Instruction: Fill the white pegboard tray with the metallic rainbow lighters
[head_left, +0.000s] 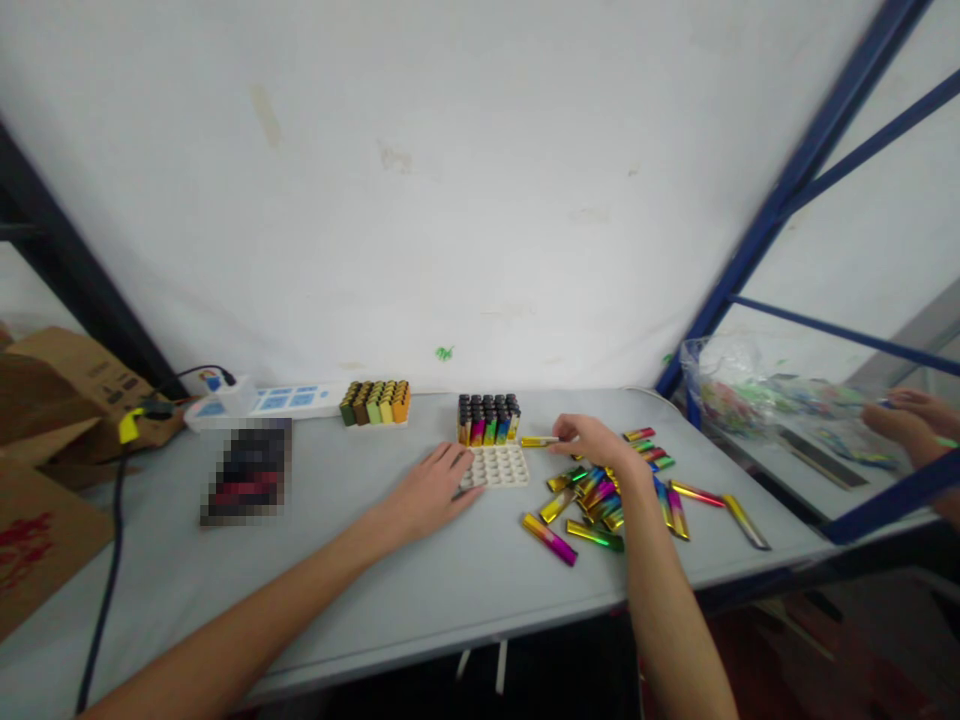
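Note:
My left hand (427, 492) rests at the left end of a white tray (501, 466) with rows of round holes. Its fingers and thumb bracket the tray's edge. Pinched in the fingertips of my right hand (589, 440) is a shiny gold lighter (535, 441), lying nearly level, with a pale end towards the fingers. Behind the tray stands a block of upright lighters (489, 420) with black tops and multicoloured bodies. Beneath and around my right forearm lies a loose pile of metallic lighters (596, 490) in gold, purple, green and red; the forearm hides part of it.
Another block of gold-topped lighters (375, 403) stands further left, beside a white power strip (292, 400). A pixelated dark item (247, 472) and cardboard boxes (60, 440) are at the left. Beyond the blue frame (795, 190), another person's hands (911, 425) are near plastic bags (735, 385).

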